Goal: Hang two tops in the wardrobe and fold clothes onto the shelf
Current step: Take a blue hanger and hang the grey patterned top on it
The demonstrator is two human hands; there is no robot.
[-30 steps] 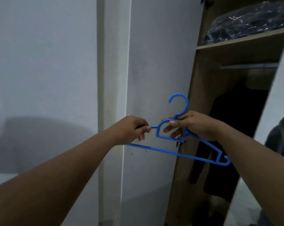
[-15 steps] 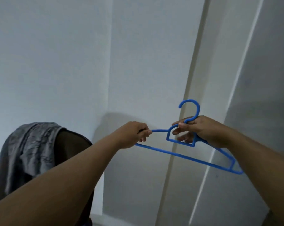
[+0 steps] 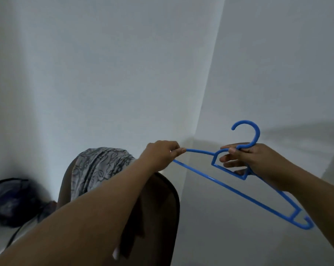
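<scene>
A blue plastic hanger is held up in front of a white wall, its hook pointing up. My left hand grips the hanger's left shoulder end. My right hand holds the hanger around the neck just below the hook, fingers through its small inner frame. A grey patterned top is draped over the back of a dark chair below and behind my left arm. The wardrobe is out of view.
A dark round object with a mesh surface sits low at the left by the wall, with a cable running from it. White walls meet in a corner behind the hanger.
The view has swung left, away from the open wardrobe, to the wall and the chair with the grey top. Both hands keep the same hold on the hanger.
</scene>
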